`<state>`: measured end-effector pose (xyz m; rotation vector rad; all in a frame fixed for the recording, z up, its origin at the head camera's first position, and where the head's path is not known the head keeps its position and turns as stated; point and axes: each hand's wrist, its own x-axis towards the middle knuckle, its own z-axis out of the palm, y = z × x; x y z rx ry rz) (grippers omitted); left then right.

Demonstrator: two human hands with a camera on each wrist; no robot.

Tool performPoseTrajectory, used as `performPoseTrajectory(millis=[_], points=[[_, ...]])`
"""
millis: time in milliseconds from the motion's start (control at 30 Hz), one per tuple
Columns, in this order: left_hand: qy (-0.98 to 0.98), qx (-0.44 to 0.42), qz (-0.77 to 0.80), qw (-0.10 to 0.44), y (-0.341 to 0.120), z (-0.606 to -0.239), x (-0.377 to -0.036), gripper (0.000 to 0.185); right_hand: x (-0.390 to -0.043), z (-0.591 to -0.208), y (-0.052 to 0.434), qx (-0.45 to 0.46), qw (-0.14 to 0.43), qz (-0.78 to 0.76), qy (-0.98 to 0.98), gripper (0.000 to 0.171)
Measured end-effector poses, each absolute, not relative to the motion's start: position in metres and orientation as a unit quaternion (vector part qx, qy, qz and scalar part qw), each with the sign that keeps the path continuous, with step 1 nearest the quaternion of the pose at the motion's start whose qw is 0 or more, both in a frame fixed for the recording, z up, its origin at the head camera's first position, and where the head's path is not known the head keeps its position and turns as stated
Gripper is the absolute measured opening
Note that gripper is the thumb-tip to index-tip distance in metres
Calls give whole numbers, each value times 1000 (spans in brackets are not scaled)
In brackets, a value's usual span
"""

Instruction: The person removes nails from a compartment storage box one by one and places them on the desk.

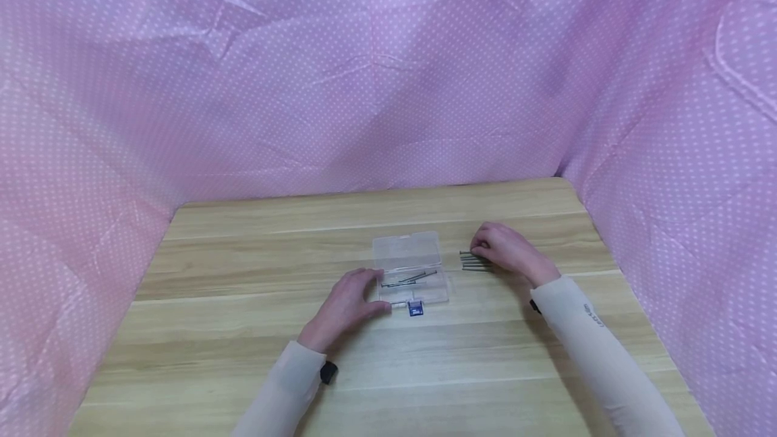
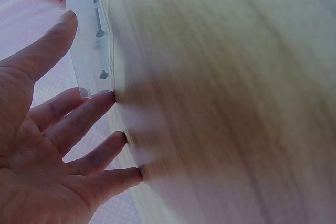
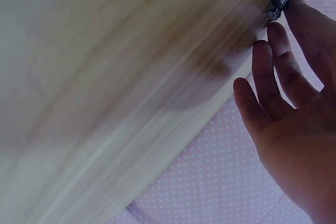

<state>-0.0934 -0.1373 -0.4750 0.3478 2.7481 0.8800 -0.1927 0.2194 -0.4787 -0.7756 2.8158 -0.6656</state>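
Observation:
A clear plastic box (image 1: 443,292) lies on the table with its lid (image 1: 405,250) folded back. Inside its base are several long metal nails (image 1: 408,282). My left hand (image 1: 349,302) holds the box's left end, thumb at the front wall and index finger at the back; in the left wrist view its other fingertips (image 2: 135,174) rest on the tabletop. To the right of the box, several more nails (image 1: 476,266) lie side by side. Over them, my right hand (image 1: 506,248) pinches the far end of the row at a nail, thumb and index finger together. Nail heads (image 3: 277,1) show beside its fingertips.
A blue latch (image 1: 415,308) sticks out from the box's front edge. The wood-grain table (image 1: 243,261) is enclosed by pink dotted cloth (image 1: 364,86) at the back and both sides.

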Motion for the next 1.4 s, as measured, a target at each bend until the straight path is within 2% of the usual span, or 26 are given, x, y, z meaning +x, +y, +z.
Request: performPoseTrajectory(millis=[300,767,1033,1400], points=[[939,115,301,120,-138,-475,-94,72,-193,-479,218,-253,67,-231,937,6],[941,116,296,118,-139,-475,-96,73,-171,-463,198,-250,-33,-245,936,12],[940,109,298,127,-137,-474,-94,73,-157,-463,182,-298,-91,-250,917,10],[940,114,296,124,-138,-474,-93,71,-141,-462,160,-322,-106,-277,899,7]])
